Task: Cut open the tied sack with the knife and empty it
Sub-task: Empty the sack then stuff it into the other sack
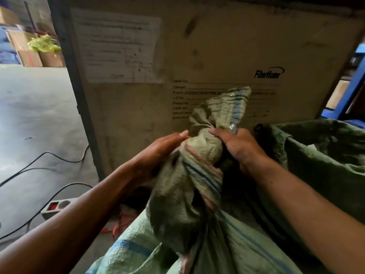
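Note:
A green woven sack with blue stripes stands in front of me, its neck twisted and tied into a thick knot near the top. Above the knot the loose mouth of the sack fans upward. My left hand lies against the left side of the knot, fingers fairly straight along the fabric. My right hand grips the knot from the right, thumb over its top and fingers curled behind. No knife is visible.
A large printed cardboard crate stands directly behind the sack. To the right is a bin lined with green sacking. On the grey floor at left lie black cables and a power strip. Cartons are stacked far left.

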